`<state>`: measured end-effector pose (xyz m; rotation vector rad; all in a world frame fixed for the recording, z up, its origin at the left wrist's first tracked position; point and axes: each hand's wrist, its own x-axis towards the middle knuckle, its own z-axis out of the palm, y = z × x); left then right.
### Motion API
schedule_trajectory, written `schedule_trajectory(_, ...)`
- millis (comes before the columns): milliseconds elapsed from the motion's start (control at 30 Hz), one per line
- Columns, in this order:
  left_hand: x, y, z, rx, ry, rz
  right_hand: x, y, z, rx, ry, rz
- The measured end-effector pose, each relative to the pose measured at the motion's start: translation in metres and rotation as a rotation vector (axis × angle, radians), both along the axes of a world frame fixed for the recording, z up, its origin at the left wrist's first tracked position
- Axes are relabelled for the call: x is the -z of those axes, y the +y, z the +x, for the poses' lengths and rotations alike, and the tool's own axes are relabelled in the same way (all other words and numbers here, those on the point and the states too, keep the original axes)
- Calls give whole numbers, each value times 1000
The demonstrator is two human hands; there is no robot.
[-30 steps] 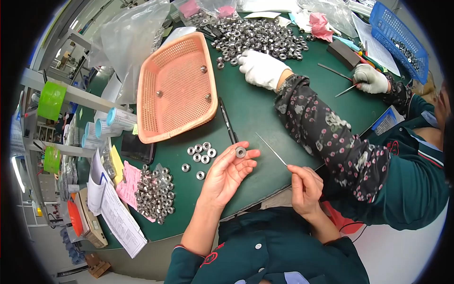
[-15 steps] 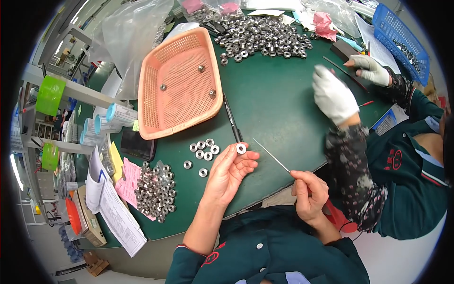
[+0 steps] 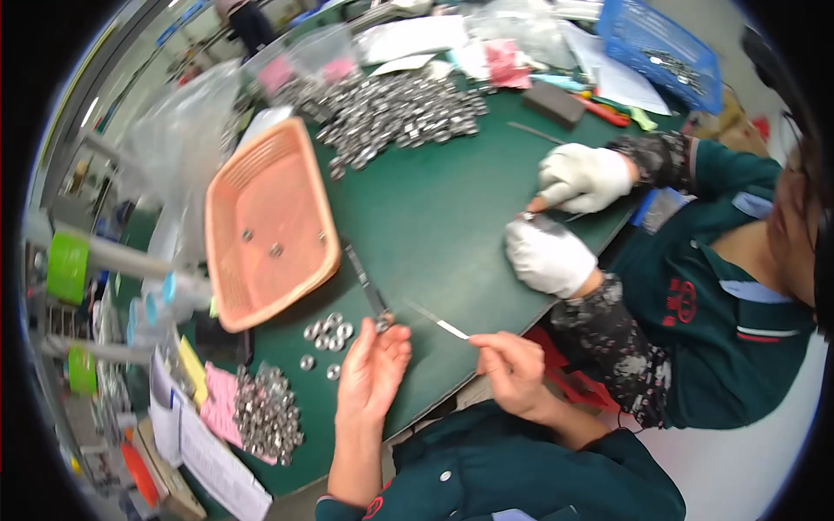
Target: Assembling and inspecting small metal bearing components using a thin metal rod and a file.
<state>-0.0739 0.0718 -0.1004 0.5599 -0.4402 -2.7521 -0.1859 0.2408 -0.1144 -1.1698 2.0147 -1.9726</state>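
Note:
Between the thumb and fingers of my left hand is a small metal ring, blurred and tilted. My right hand pinches the near end of a thin metal rod. The rod's far tip points toward the ring but stays apart from it. Just beyond my left fingers lies a black pen on the green table. A few loose rings lie left of that hand. Farther left, a heap of rings rests on pink paper.
An orange mesh basket holds a few rings. A large ring heap covers the back. At right, a co-worker's gloved hands work close together over the table. Beyond are a grey block and a blue basket.
The whole view has shifted and blurred. The ring in my left hand has turned from face-on to tilted. The co-worker's gloved hands have come together.

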Motion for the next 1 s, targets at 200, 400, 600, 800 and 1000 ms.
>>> schedule_trajectory(200,-8,10,-13,24,-61,-96,2,2,-1,39,8,-57)
schedule_trajectory(400,-6,10,-13,36,-67,-134,8,0,3,75,10,-82)
schedule_trajectory(600,-7,12,-11,27,-95,-176,10,4,4,99,26,-92)
schedule_trajectory(800,-13,12,-10,25,-107,-253,10,-1,5,109,11,-108)
schedule_trajectory(1000,-10,2,-23,58,-117,-321,10,-3,-1,147,-33,-77)
